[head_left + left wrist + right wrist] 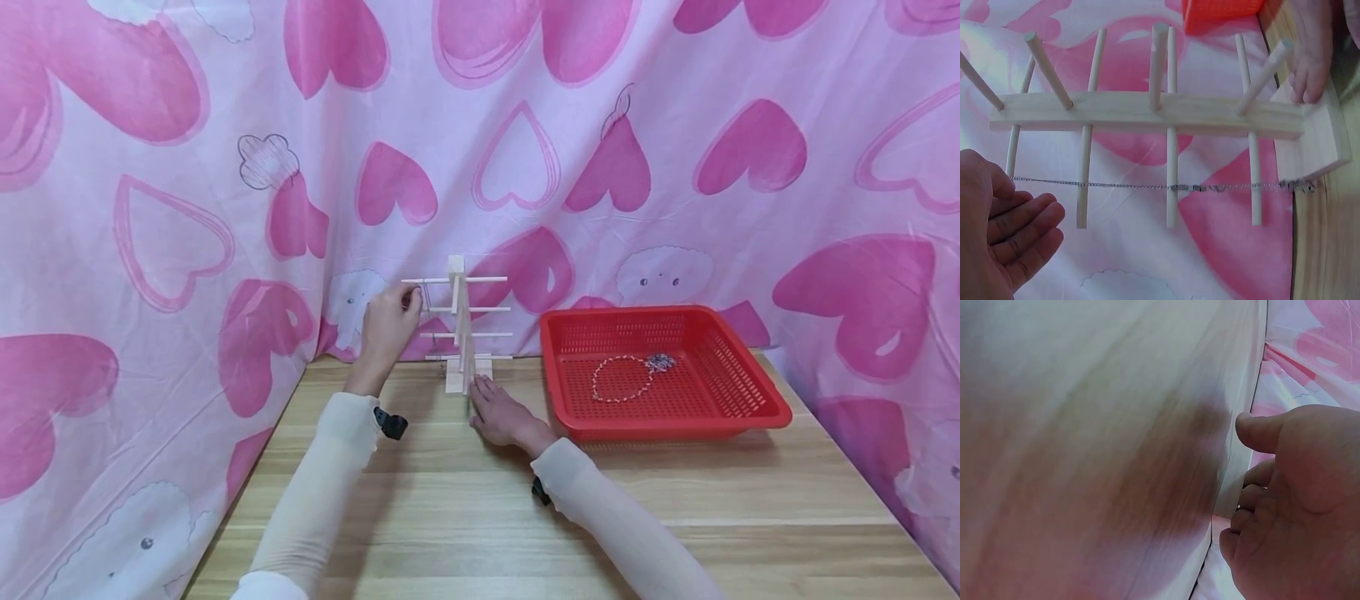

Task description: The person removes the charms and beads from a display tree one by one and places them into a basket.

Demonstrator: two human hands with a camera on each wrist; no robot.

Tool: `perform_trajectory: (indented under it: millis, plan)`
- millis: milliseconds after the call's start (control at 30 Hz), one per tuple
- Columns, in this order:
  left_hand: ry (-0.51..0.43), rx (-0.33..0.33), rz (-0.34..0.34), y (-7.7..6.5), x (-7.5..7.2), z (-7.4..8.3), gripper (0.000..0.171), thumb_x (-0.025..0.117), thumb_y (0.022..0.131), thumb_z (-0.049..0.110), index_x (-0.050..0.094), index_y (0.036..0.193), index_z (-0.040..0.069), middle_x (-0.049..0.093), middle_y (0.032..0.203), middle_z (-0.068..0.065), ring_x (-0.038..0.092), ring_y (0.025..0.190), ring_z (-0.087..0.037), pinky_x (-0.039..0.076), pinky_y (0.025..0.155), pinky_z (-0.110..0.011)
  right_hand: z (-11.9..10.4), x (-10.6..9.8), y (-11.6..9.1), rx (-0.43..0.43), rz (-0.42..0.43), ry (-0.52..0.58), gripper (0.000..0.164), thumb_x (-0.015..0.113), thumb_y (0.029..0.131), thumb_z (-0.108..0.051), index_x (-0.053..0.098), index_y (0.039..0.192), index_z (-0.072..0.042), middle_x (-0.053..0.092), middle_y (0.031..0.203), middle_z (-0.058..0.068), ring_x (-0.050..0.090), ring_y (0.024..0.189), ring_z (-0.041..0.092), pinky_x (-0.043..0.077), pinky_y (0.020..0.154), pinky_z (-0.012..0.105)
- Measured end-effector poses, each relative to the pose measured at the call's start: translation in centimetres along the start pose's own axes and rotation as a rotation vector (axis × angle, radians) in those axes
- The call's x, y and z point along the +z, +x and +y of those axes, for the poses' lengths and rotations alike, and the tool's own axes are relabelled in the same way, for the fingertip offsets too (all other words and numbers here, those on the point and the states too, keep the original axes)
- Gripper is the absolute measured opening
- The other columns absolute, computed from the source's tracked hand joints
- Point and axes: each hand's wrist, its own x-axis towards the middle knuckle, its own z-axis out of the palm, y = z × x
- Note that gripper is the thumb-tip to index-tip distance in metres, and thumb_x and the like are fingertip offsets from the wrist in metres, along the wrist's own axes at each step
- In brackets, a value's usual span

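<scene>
A wooden rack (459,321) with several thin pegs stands upright on its flat base (453,379) at the back of the table. Along its left side hangs a silver chain necklace (1129,185), crossing the pegs in the left wrist view, its ornamented end close by the base. My left hand (388,327) is at the top left peg (412,281), thumb and index finger together at the chain's upper end; the other fingers are loosely bent. My right hand (504,414) rests its straight fingers (1310,81) on the rack's base, thumb spread.
To the right of the rack sits a red plastic basket (667,432) holding a beaded necklace (622,398) with a silvery cluster (660,362). A pink heart-patterned curtain (510,158) encloses the back and sides of the wooden table (465,517).
</scene>
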Motion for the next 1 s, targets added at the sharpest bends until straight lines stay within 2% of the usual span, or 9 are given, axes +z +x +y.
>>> perform_trajectory:
  millis: [333,633,1000]
  plan:
    - [0.009,-0.043,-0.050,0.1,0.9,0.2,0.024,0.070,0.103,0.022,0.081,0.109,0.001,0.082,0.097,-0.016,0.078,0.088,-0.031,0.065,0.080,-0.047,-0.1,-0.1,0.0,-0.008,0.003,0.015,0.070,0.053,0.112,-0.026,0.023,0.167,0.005,0.018,0.177,0.023,0.014,0.167,0.039,0.020,0.137,0.048]
    - [-0.014,-0.094,-0.006,0.0,1.3,0.3,0.024,0.066,0.105,0.020,0.079,0.105,0.000,0.080,0.091,-0.016,0.075,0.081,-0.031,0.061,0.074,-0.046,-0.2,-0.2,0.0,-0.001,-0.005,0.023,0.073,0.056,0.110,-0.025,0.023,0.167,0.005,0.018,0.177,0.023,0.014,0.167,0.038,0.020,0.137,0.048]
    - [-0.052,-0.078,0.030,-0.1,1.4,0.2,0.023,0.063,0.105,0.016,0.077,0.102,-0.003,0.078,0.083,-0.017,0.071,0.070,-0.031,0.058,0.066,-0.043,-0.1,-0.2,0.0,0.017,-0.022,0.021,0.076,0.056,0.110,-0.028,0.019,0.169,0.002,0.014,0.179,0.021,0.010,0.168,0.036,0.018,0.137,0.047]
